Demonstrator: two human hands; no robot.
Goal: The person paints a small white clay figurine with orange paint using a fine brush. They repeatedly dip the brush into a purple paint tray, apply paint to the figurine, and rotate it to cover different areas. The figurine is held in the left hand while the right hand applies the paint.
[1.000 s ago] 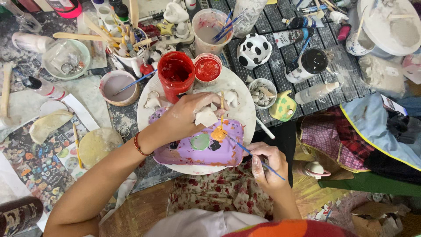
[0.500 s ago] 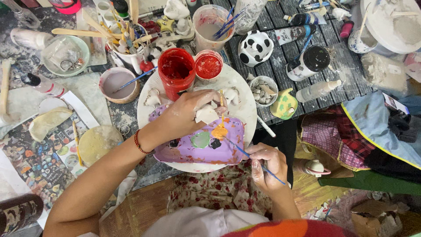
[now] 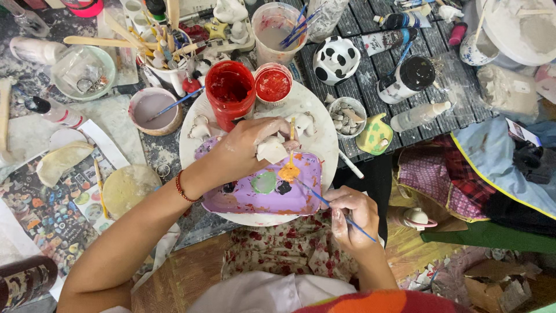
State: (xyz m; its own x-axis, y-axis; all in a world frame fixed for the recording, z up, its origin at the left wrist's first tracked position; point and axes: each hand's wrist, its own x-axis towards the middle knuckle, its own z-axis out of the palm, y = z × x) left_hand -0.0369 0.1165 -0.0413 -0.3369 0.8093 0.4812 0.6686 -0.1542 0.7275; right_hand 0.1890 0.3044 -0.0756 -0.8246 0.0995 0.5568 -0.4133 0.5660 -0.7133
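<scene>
Head view: left hand (image 3: 246,148) closed in a grip on a small white clay piece (image 3: 271,150) over the purple palette (image 3: 260,188); right hand (image 3: 350,211) pinches a thin brush (image 3: 324,203), tip in orange paint (image 3: 289,172). Piece looks mostly unpainted, so painting seems barely begun. Palette sits on a white plate (image 3: 324,133) on the worktop.

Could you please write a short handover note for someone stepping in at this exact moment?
Left hand holds a small white figurine over the purple tray. Right hand grips a thin blue brush, tip at the orange paint blob on the tray. The tray sits on a white round plate, red paint cups behind. The figurine looks mostly unpainted; painting remains.
</scene>
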